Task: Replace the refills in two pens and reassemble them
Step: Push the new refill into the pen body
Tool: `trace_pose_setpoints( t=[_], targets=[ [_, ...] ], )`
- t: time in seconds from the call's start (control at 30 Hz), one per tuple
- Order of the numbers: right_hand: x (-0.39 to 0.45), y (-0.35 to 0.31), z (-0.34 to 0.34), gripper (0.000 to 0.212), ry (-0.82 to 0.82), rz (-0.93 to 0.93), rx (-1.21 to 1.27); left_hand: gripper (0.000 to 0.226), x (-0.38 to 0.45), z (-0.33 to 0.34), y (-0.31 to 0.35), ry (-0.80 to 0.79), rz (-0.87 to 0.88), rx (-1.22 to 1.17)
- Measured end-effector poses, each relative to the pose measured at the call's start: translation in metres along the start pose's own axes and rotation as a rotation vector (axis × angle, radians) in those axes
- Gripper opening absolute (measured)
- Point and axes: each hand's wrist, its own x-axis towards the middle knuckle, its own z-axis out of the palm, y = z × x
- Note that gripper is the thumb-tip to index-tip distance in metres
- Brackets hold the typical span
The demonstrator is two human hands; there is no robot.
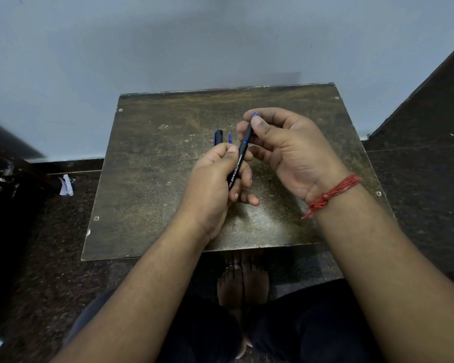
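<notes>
Head view — left hand (pixel 215 176) gripping black pen (pixel 240 158), right hand (pixel 286 148) pinching its tip

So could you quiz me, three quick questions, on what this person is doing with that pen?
1. True or false: both hands are on the black pen.
2. Which hand grips the pen's tip end? A) left hand B) right hand C) neither
3. Fill in: the red thread band sits on the ____ wrist.

Key
1. True. The left hand wraps the lower barrel; the right hand pinches the top.
2. B. The right thumb and fingers close on the grip section just below the blue tip.
3. Right. The red thread band circles that wrist. A pen cap and what looks like a blue refill lie beyond the hands on the wooden table.
</notes>
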Motion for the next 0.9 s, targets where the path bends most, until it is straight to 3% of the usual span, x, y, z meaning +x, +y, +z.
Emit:
trace_pose_setpoints(
  t=[0.1,0.27,0.43,0.6,0.73,0.9],
  targets=[
    [0.0,0.0,0.003,0.002,0.009,0.011,0.008,0.026,0.0,0.001,-0.001,0.008,-0.002,0.006],
    [-0.001,0.003,0.01,0.017,0.072,0.007,-0.011,0.025,-0.001,0.003,-0.001,0.006,-0.003,0.018],
    [0.001,0.002,0.006,0.007,0.059,0.015,0.068,0.025,-0.001,0.003,0.002,0.016,0.009,0.007],
    [0.0,0.003,0.005,0.016,-0.009,0.031,0.063,0.026,-0.001,0.003,0.001,0.022,0.009,-0.002],
    [0.0,0.003,0.01,0.004,0.024,0.023,0.059,0.026,-0.001,0.003,0.0,0.018,0.009,-0.002],
    [-0.001,0.004,0.012,0.013,0.068,0.013,0.047,0.025,-0.001,0.004,0.0,0.012,0.006,-0.002]
  ],
)
